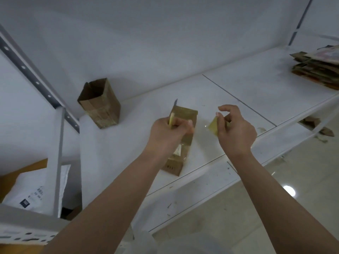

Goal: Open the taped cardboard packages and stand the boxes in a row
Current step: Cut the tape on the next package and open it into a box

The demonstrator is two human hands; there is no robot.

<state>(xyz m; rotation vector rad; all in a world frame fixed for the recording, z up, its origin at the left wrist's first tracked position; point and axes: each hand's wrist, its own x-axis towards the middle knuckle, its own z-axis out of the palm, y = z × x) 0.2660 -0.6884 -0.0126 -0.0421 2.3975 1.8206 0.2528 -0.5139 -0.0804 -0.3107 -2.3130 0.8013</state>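
Observation:
A taped cardboard package [180,143] lies flat on the white shelf [117,147], its far end pointing away from me. My left hand [168,132] rests on it and grips a small yellow-handled cutter [172,118] whose blade sticks up past the package's far end. My right hand [234,129] hovers to the right of the package and pinches a torn piece of yellowish tape [213,126]. An opened cardboard box [100,103] stands upright at the back left of the shelf, its top flaps open.
A stack of flattened cardboard packages [317,68] lies at the shelf's far right. A perforated metal upright [36,83] frames the left side. White mailer bags [34,189] sit lower left. Cardboard scraps [321,129] lie on the floor beyond the shelf edge.

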